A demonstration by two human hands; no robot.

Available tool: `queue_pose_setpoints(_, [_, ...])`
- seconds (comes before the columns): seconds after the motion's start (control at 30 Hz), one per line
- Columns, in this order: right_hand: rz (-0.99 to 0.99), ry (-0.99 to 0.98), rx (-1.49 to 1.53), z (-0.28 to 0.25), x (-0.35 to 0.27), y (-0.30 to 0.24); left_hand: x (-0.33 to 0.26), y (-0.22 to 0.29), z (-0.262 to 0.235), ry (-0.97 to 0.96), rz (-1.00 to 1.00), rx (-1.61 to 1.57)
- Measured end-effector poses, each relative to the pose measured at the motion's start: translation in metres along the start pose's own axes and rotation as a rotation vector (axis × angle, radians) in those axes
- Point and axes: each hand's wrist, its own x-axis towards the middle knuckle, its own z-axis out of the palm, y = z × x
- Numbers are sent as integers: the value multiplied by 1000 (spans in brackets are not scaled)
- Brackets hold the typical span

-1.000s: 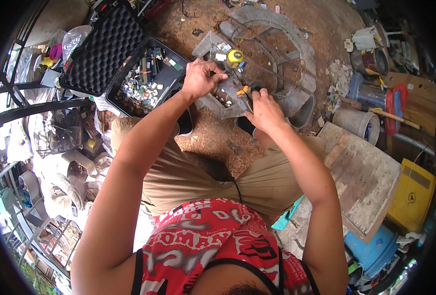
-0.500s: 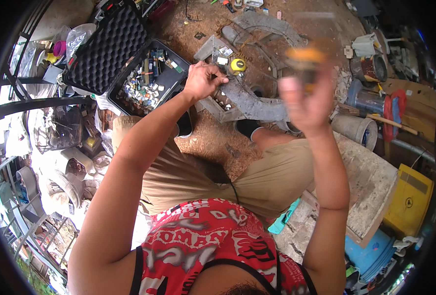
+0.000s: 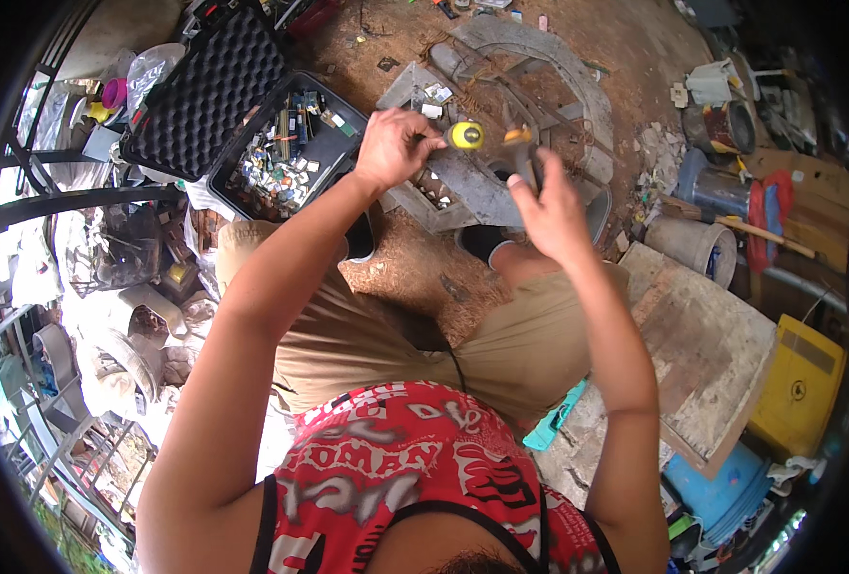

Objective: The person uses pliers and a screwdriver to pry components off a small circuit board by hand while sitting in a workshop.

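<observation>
My left hand [image 3: 396, 150] is closed in a pinch at the fingertips, beside the yellow rounded handle [image 3: 466, 135] of a tool seen almost end-on. Its shank and tip are hidden, so I cannot tell its exact kind. My right hand [image 3: 551, 209] is closed around the dark and orange handle of a hammer [image 3: 530, 170], just right of the yellow handle. The hammer's head is hard to make out. Below both hands lies a grey curved metal frame [image 3: 477, 187] on the ground, with small pale pieces around it.
Left of my left hand, an open black case [image 3: 343, 143] with a foam-lined lid holds circuit boards and small parts. A worn board [image 3: 707, 354], a yellow panel [image 3: 796, 387] and a blue bucket [image 3: 721, 493] stand at the right. Buckets and a wooden handle [image 3: 764, 241] lie beyond.
My right hand has swung down and to the left with the hammer, toward the yellow handle. My left hand has shifted slightly upward, still pinched.
</observation>
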Motion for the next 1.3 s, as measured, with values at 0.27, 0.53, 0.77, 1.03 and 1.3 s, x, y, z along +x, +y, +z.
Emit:
queue_pose_setpoints(0.27, [-195,-172,-385,81,10,31,25,21,-39,-112,81,92])
queue_pose_setpoints(0.53, [-184,106,149,32,25,22,28,23,-48,-132,122,70])
queue_pose_setpoints(0.77, [-498,-6,-326,-58,-7,-60,28,36,-61,-195,195,186])
queue_pose_setpoints(1.03, [-409,18,-73,-40,-17,-29,39,42,-75,-18,110,-329])
queue_pose_setpoints(1.3, [-482,84,-87,-41,-22,-23,36,47,-75,-22,155,-357])
